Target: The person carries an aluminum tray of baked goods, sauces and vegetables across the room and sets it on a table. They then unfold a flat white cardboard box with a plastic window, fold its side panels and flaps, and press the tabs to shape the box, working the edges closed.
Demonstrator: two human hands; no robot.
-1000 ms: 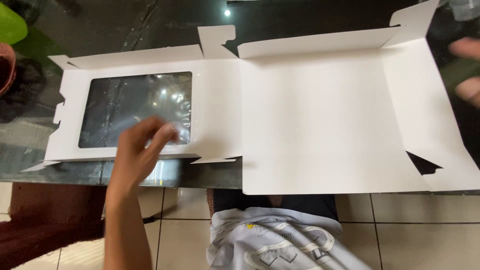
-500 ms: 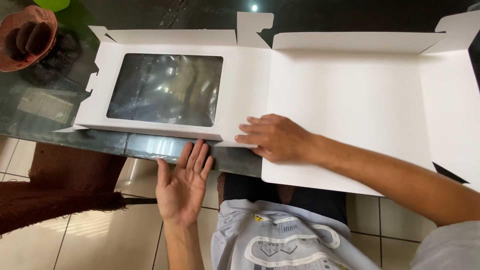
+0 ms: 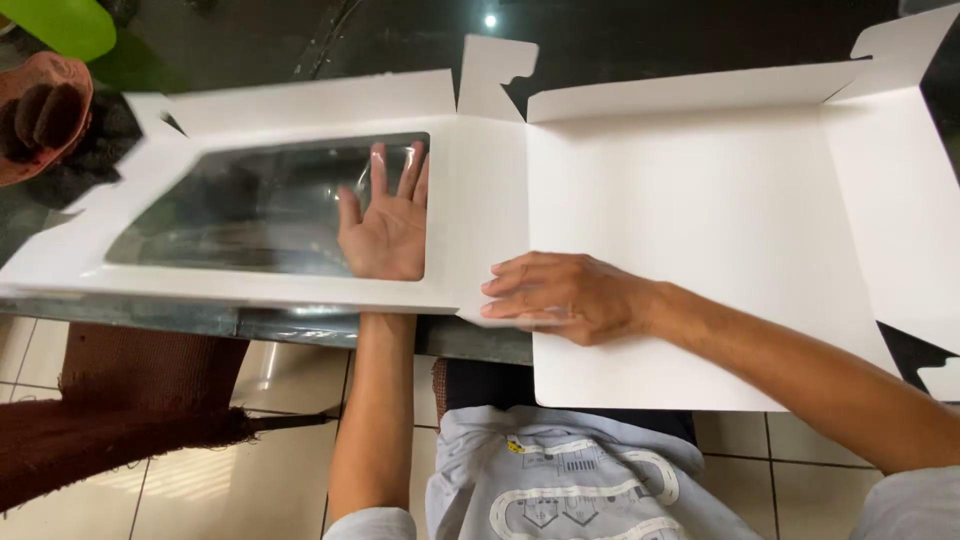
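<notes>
A flat white cardboard box [image 3: 720,200] lies unfolded on a dark glass table. Its left panel [image 3: 470,200] has a clear film window [image 3: 240,210]. My left hand [image 3: 385,225] is under that panel, palm up with fingers spread, and shows through the film; the panel's left end looks raised and blurred. My right hand [image 3: 570,295] lies palm down on the box by the fold between the two panels, with its fingertips pressing on the window panel's near corner. Side flaps stand up along the far edge and at the right.
A reddish-brown bowl [image 3: 40,115] holding dark items sits at the far left, beside a green object [image 3: 60,25]. The glass table's near edge [image 3: 300,325] runs under the box. Below are a brown woven seat [image 3: 130,410] and a tiled floor [image 3: 230,480].
My left hand has gone from below the table edge to underneath the window panel, and the panel has tilted up. My right hand stays at the fold.
</notes>
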